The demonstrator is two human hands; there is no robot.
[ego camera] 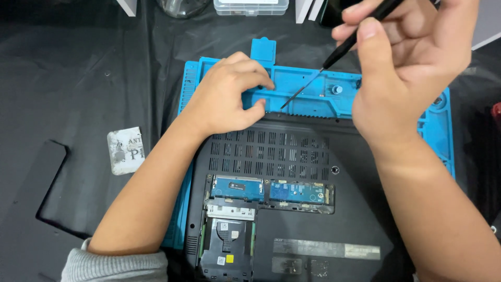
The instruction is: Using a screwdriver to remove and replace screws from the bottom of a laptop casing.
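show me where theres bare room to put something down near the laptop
Free: the black cloth left of the blue mat, above the small card. Crowded: the laptop fills the mat, and the left hand and right hand with the screwdriver work at its far edge.

Electronics repair bench: blue silicone repair mat [436,125] on black table cover [78,78]; 1 opened laptop underside [292,209] with exposed boards; clear plastic parts box [250,7] at rear; precision screwdriver [334,52].
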